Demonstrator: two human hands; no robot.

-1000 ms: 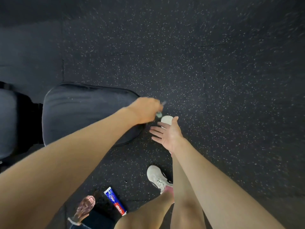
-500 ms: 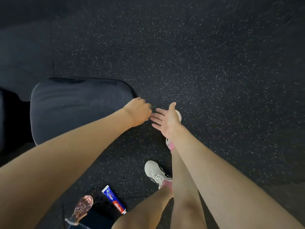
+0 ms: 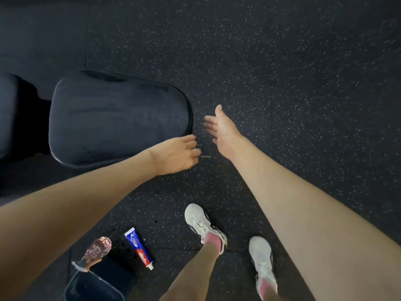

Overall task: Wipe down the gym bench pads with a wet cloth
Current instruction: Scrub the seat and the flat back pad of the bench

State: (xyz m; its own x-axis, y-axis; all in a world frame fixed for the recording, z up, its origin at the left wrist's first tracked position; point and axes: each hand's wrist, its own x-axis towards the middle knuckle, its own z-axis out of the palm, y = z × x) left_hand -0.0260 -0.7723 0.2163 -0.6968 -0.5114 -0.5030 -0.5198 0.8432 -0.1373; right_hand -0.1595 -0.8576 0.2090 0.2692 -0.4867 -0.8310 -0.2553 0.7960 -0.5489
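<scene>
Wiping looks barely begun: the bench pad [image 3: 117,118] sits beside my hands, with no cloth in view. My right hand [image 3: 221,129] is open, palm up. My left hand [image 3: 175,155] is curled, perhaps pinching something thin; I can't tell.

dark padded vinyl bench pads [image 3: 119,118] [image 3: 6,109]: 2 | bare hands [image 3: 175,155] [image 3: 221,129]: 2 | white lace-up trainers [image 3: 201,222] [image 3: 262,259]: 2, nearer than pads | red-blue-white toothpaste tube [image 3: 138,248]: 1, nearer than pads | dark bin [image 3: 93,287]: 1

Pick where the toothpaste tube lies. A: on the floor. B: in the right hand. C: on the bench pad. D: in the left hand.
A: the toothpaste tube lies flat on the speckled floor, left of a white shoe.
</scene>
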